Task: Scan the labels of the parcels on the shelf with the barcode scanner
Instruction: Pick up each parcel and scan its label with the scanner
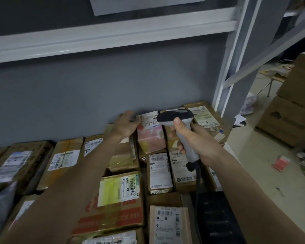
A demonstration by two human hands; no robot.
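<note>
A grey barcode scanner (pixel 180 127) is gripped in the right hand (pixel 199 143), fingers wrapped round the handle and the thumb laid up the back of it, so that hand is basically clamped on the thing. The dark head of the scanner is pointed away from the person and a bit to the left, and a black cable (pixel 197 175) is seen hanging from the bottom of the handle, just under the wrist. The left hand (pixel 124 125) is stretched out further back and to the left of the scanner, and a pinkish parcel (pixel 151 136) is held at its upper left edge there; the fingertips are mostly hidden behind the parcel so the exact grip can't be told, but the fingers look curled onto it. That parcel is propped up between the two hands, with its white label (pixel 149 119) turned up right in front of the scanner head. The hands are kept apart, not touching. Below and around both forearms the shelf is packed with brown cardboard boxes (pixel 113 199), most with white barcode labels on top. Off past the right hand, a white metal shelf post (pixel 236 67) is seen, and beyond it more big cartons (pixel 289 111) stacked on the floor.
</note>
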